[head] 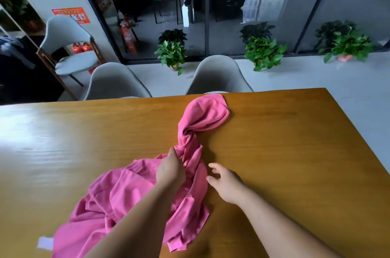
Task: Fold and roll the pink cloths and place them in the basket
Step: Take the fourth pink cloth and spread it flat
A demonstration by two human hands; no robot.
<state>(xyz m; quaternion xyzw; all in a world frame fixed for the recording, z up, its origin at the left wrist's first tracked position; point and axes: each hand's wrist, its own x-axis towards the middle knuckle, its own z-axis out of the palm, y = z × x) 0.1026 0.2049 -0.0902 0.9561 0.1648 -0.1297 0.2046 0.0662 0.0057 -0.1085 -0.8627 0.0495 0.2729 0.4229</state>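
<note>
Pink cloths (130, 192) lay unfolded on the desk (285, 152); left hand (171, 171) gripped them, right hand (226, 184) hovered open; no basket seen.

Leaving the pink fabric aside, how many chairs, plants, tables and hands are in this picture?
Grey padded chairs: 3
Green leafy potted plants: 3
Brown wooden table: 1
Bare hands: 2 (left hand gripping the pink cloth, right hand open)
Total: 9
</note>
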